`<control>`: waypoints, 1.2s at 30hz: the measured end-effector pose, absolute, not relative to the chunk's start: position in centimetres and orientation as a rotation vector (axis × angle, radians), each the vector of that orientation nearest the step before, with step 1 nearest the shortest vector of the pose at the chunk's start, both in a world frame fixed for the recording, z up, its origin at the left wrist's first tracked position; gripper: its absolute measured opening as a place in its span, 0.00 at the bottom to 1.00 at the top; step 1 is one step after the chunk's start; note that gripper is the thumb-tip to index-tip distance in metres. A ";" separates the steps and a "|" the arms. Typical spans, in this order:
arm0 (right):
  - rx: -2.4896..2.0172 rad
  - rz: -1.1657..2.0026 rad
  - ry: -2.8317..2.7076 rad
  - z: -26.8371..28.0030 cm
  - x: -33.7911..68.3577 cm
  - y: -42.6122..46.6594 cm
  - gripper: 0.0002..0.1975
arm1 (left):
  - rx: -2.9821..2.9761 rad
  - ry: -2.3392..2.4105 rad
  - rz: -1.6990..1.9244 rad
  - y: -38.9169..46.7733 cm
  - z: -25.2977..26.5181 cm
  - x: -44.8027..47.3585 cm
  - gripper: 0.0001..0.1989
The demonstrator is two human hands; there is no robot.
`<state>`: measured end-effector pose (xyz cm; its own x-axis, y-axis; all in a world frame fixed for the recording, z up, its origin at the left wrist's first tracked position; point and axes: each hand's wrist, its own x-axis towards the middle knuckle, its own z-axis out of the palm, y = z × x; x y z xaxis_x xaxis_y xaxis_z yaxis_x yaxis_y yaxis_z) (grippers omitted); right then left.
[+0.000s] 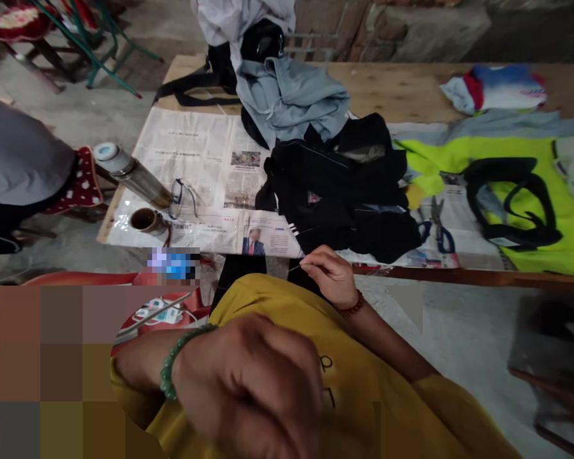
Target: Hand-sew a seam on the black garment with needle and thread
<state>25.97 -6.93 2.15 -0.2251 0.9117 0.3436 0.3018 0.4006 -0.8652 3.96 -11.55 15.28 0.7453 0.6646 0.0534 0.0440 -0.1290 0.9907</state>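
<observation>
My left hand [249, 382], with a green bead bracelet at the wrist, is raised close to the camera in front of my yellow shirt [363, 395]. Its fingers are curled and closed; what they hold, if anything, is hidden. My right hand [332, 274], wearing a dark red bead bracelet, pinches a thin, pale strand at the table's front edge; whether it is a needle or thread I cannot tell. Just beyond that hand lies a black garment [335, 191] with white stripes. Scissors [437, 226] with dark blue handles rest to its right.
Newspaper [196, 140] covers the wooden table [392, 83]. At its left stand a glass bottle [134, 172], a cup [146, 220] and eyeglasses [184, 197]. Grey cloth [291, 95], a black strap [488, 204] and yellow-green fabric [440, 156] lie farther along. Another person [23, 153] sits at left.
</observation>
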 end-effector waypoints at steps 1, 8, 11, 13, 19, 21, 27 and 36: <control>-1.042 0.818 -1.778 2.3 26.1 -7.0 0.05 | 1.593 0.610 0.632 -10.8 14.7 4.0 0.12; -0.832 0.791 -1.941 2.6 26.3 -6.7 0.06 | 0.822 1.160 0.810 -7.9 5.3 4.7 0.16; -0.826 0.834 -1.960 2.2 26.2 -6.6 0.07 | 0.680 1.096 0.591 -8.0 3.4 5.0 0.17; -0.851 0.872 -1.965 1.9 26.2 -6.5 0.08 | 0.645 1.060 0.541 -8.1 3.4 5.2 0.17; -0.877 0.903 -1.981 1.7 26.2 -6.5 0.08 | 0.610 1.031 0.498 -8.1 3.6 5.8 0.18; -0.881 0.915 -1.994 1.7 26.2 -6.4 0.08 | 0.606 1.039 0.497 -8.1 3.4 5.9 0.18; -0.874 0.935 -2.021 1.2 26.0 -6.2 0.09 | 0.636 1.050 0.479 -8.4 3.2 5.9 0.21; -0.898 0.945 -1.967 0.9 25.8 -6.4 0.08 | 0.594 1.064 0.535 -8.4 3.0 6.2 0.20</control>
<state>25.80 -6.35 0.88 -0.4624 0.8243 0.3266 0.2602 0.4783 -0.8388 6.17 -8.43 3.03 0.3898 0.6627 -0.6394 -0.1186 0.7247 0.6788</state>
